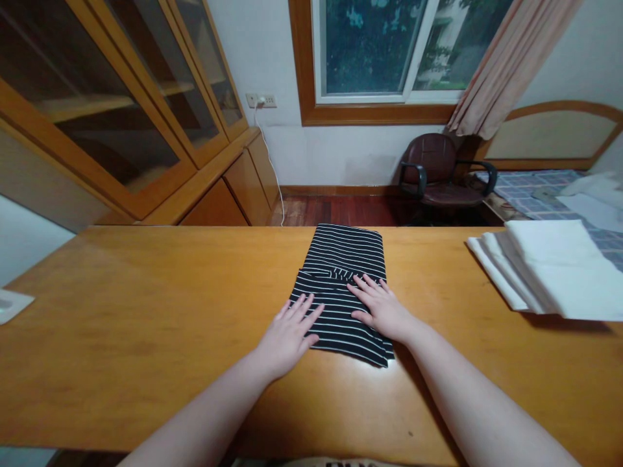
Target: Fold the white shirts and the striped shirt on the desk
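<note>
A black garment with thin white stripes [346, 259] lies folded into a long rectangle on the wooden table [146, 311], near the middle. My left hand [289, 334] lies flat and open on its near left edge, fingers stretched forward. My right hand [379, 305] rests flat and open on the folded part, fingers spread and pointing to the far left. Both palms press on the cloth; neither hand grips anything.
A stack of folded white cloth [545, 272] sits at the table's right end. A white object [10, 305] pokes in at the left edge. Beyond the table stand a dark office chair [438, 172], a glass-door wooden cabinet [146, 117] and a bed [559, 188].
</note>
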### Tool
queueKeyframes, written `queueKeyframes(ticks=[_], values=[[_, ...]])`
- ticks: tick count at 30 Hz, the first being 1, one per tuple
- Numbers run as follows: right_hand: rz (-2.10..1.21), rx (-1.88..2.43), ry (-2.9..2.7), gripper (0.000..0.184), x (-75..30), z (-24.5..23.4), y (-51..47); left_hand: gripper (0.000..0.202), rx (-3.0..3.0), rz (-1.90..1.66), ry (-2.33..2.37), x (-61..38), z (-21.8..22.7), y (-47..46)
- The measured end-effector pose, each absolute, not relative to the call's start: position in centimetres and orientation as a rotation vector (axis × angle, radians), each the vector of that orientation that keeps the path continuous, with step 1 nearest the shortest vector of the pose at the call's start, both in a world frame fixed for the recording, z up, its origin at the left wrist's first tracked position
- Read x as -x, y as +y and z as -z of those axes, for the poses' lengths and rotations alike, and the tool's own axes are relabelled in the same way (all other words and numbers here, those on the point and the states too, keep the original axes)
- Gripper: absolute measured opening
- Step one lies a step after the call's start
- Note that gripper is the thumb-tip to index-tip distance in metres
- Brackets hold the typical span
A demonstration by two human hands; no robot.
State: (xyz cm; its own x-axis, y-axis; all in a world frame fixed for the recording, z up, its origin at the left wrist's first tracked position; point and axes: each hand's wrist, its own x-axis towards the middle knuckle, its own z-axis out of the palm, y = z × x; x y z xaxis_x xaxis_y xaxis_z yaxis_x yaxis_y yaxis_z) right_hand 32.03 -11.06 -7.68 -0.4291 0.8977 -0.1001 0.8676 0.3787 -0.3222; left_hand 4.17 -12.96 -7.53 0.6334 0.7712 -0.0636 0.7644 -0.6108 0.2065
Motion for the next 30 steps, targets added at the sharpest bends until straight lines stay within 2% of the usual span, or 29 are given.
queueKeyframes(ticks=[4,8,9,13,15,18,21,26,30], values=[[-0.540,1.617,-2.520,0.066,-32.1,7.6,-11.0,0.060,-2.559,-0.021,1.288,-1.0,7.3,-12.6],[-0.573,1.577,-2.514,0.064,-32.3,7.6,-10.9,0.087,-2.626,-0.087,1.189,0.5,6.9,-12.5],[-0.579,1.570,-2.512,0.064,-32.3,7.6,-10.9,0.085,-2.652,-0.132,1.165,0.6,6.8,-12.6],[-0.598,1.559,-2.503,0.063,-32.5,7.6,-10.8,0.045,-2.767,-0.286,0.915,0.5,6.4,-13.2],[-0.607,1.561,-2.499,0.064,-32.5,7.5,-10.8,0.046,-2.801,-0.309,0.875,0.1,6.3,-13.5],[-0.619,1.573,-2.490,0.064,-32.4,7.5,-10.8,0.049,-2.810,-0.340,1.058,-0.5,6.5,-13.5],[-0.635,1.575,-2.473,0.064,-32.4,7.3,-10.6,0.044,-2.757,-0.372,1.172,-0.6,6.6,-13.0],[-0.753,1.543,-2.447,0.061,-32.2,6.3,-11.3,0.025,-2.628,-0.534,0.900,0.2,6.0,-13.3],[-0.903,1.441,-2.478,0.060,-32.0,5.4,-13.0,0.017,-2.505,-0.697,0.775,0.2,4.7,-15.1]])
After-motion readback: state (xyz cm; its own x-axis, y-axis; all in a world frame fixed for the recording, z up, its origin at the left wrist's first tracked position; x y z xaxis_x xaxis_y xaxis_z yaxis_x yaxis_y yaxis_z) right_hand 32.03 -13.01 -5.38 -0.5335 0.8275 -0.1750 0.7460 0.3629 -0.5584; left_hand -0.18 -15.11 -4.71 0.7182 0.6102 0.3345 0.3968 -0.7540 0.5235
